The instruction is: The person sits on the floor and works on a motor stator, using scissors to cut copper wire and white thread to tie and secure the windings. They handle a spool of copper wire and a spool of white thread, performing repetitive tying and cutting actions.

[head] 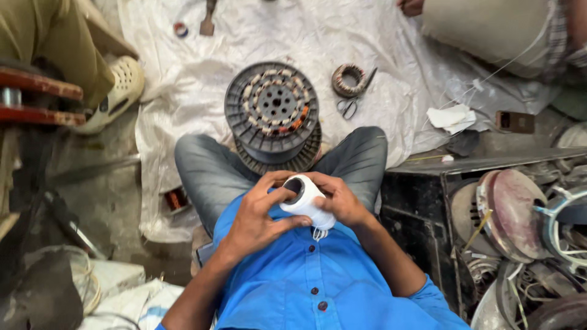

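I hold a white spool of thread (306, 201) against my chest with both hands. My left hand (260, 217) wraps its near side, thumb by the spool's open dark end. My right hand (338, 198) grips the other side, fingers curled over it. A loop of white thread hangs below the spool. In front of my knees stands a round grey motor stator (271, 110) with copper windings, resting on a white cloth sheet (183, 85).
Scissors (350, 105) and a small wound copper coil (348, 79) lie on the sheet beyond the stator. Another person's foot in a pale clog (119, 91) is at left. A dark crate of fan parts (520, 226) stands at right. White paper scraps (451, 116) lie nearby.
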